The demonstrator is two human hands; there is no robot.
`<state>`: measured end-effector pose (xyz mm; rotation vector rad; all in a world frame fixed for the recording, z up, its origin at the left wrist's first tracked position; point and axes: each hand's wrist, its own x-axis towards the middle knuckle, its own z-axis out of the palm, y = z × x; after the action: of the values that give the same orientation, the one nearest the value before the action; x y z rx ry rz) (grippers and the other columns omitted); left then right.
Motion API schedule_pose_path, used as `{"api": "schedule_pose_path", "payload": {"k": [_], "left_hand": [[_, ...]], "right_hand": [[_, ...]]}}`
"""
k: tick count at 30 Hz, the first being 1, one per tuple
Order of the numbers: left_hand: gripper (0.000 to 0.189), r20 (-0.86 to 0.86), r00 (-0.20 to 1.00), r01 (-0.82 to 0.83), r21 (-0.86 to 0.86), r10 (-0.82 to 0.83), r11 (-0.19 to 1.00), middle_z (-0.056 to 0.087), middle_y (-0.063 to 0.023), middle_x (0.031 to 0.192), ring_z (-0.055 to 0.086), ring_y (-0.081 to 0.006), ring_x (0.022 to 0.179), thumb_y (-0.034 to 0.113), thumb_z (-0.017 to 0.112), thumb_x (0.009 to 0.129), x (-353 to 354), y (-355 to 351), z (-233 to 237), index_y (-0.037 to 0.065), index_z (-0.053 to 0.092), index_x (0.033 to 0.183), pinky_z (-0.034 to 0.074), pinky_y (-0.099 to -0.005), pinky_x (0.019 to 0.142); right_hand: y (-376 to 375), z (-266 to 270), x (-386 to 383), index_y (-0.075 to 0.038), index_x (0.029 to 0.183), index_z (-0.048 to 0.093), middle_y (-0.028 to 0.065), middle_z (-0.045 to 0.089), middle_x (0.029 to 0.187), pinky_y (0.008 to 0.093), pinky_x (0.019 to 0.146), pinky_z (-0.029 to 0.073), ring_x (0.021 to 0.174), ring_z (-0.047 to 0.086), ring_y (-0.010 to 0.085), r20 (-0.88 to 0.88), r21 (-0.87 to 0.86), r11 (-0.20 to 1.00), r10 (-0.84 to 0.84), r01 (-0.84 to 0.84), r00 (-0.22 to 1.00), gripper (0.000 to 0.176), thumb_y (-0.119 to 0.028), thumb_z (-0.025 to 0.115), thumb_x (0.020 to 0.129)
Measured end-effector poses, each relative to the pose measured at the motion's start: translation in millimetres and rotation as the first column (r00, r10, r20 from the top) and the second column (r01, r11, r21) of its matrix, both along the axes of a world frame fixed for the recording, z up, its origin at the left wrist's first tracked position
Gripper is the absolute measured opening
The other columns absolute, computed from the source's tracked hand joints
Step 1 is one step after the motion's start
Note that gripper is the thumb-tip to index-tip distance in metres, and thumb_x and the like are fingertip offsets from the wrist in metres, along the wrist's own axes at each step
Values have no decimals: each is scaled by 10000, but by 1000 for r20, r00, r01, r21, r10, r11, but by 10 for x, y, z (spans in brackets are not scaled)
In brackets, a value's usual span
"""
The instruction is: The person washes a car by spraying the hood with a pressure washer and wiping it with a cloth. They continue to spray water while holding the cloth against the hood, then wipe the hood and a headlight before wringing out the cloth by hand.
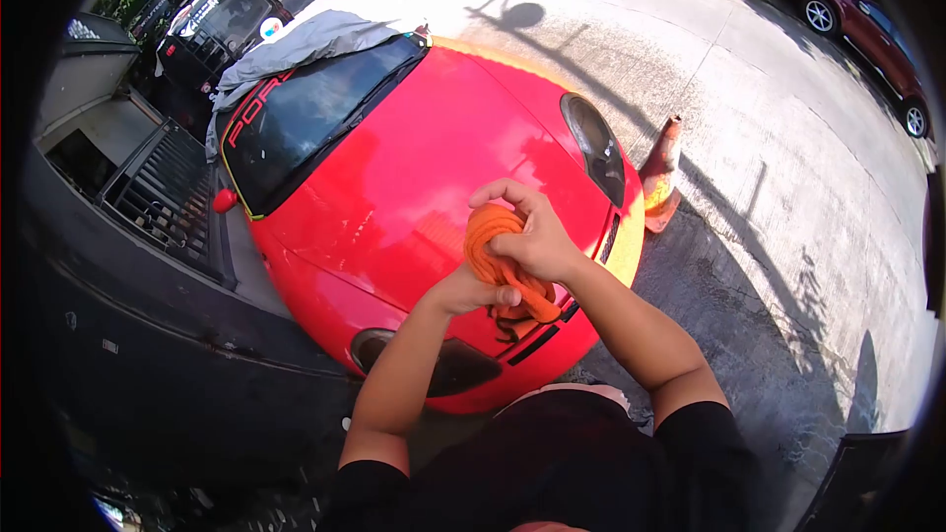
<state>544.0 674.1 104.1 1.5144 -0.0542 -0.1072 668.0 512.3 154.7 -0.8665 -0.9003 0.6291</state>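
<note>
An orange cloth (485, 229), bunched and folded, is held between my two hands above the front of a red car (434, 158). My left hand (471, 290) grips its lower side, thumb pressed across the fabric. From the upper right, my right hand (537, 236) curls its fingers around the top of the cloth. Some of the cloth hangs down below my hands, and a dark strap or cord dangles beside it. The car's hood lies beneath, with a dark headlight (594, 148) at the right and another headlight (443, 363) nearer my left arm.
A grey cover (305, 44) lies over the car's roof. An orange traffic cone (662, 172) stands beside the front bumper. Along the left runs a dark wall with a metal gate (163, 192). A dark vehicle (222, 20) is behind, and a maroon car (857, 25) is parked across the road.
</note>
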Motion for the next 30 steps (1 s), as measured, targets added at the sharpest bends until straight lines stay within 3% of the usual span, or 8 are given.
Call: {"api": "schedule_pose_path", "payload": {"k": [7, 10, 12, 15, 19, 22, 25, 30], "left_hand": [[776, -95, 982, 77, -584, -162, 808, 694, -74, 1119, 714, -193, 1003, 333, 883, 845, 5, -226, -549, 57, 512, 1467, 593, -361, 860], [684, -147, 989, 6, 131, 14, 991, 639, -74, 836, 675, -212, 702, 189, 772, 867, -67, -151, -127, 48, 507, 1482, 558, -395, 617], [687, 107, 991, -133, 763, 79, 633, 648, -118, 830, 678, -278, 655, 117, 745, 855, -8, -79, 55, 94, 502, 1497, 550, -396, 579], [689, 343, 789, -343, 934, -510, 97, 658, -148, 887, 693, -325, 691, 149, 794, 817, 149, 15, 115, 160, 560, 1465, 568, -430, 604], [498, 453, 661, -321, 891, -598, 320, 662, -111, 867, 681, -296, 650, 184, 789, 860, 300, -284, 12, 141, 638, 1334, 549, -420, 568], [360, 468, 793, -126, 753, -390, 646, 643, -70, 817, 652, -261, 601, 240, 780, 905, 589, -610, 25, 111, 681, 1225, 527, -401, 539], [461, -209, 978, -11, 25, 16, 1000, 527, 11, 667, 525, -166, 503, 521, 691, 991, 839, -1209, 23, 62, 655, 973, 450, -331, 496], [624, -677, 504, 451, -324, -536, 832, 511, 0, 652, 406, -143, 397, 711, 474, 1015, 341, -2123, 346, 112, 567, 869, 359, -332, 386]], "right_hand": [[124, 101, -87, 21, 1086, 698, 89, 727, 974, 314, 813, 575, 867, 710, 151, 368, 12, 889, -429, 458, 825, 308, 13, 668, 779], [-260, -97, 244, 13, 972, 736, 199, 746, 831, 381, 756, 599, 772, 759, 267, 602, -194, 664, -501, 723, 622, 245, -165, 655, 824], [-455, -562, 377, -3, 889, 748, 221, 735, 782, 407, 704, 590, 705, 752, 304, 655, -387, 506, -438, 771, 616, 250, -213, 631, 823], [-479, -1529, 216, 12, 837, 734, 166, 694, 704, 451, 594, 522, 593, 669, 290, 364, -624, 510, -480, 592, 798, 277, -240, 620, 850], [-785, -2186, -63, -38, 1067, 724, 57, 638, 688, 412, 480, 437, 525, 563, 212, -548, -652, 751, -369, -107, 751, 281, -257, 613, 929], [-1353, -1416, -566, 10, 1438, 571, 176, 675, 1198, 483, 756, 593, 940, 692, 285, -261, -485, 730, -645, 480, 718, 732, -497, 746, 939], [-1847, -1218, -871, -133, 1619, 443, 232, 327, 1677, 590, 1244, 301, 1572, 296, 425, 780, 193, 165, -624, 967, -49, 949, -545, 836, 859], [-2374, -987, -653, -150, 1218, 702, 142, 679, 1369, 616, 1133, 446, 1367, 590, 418, 643, 644, -179, -399, 744, -653, 414, -290, 806, 842]]}}
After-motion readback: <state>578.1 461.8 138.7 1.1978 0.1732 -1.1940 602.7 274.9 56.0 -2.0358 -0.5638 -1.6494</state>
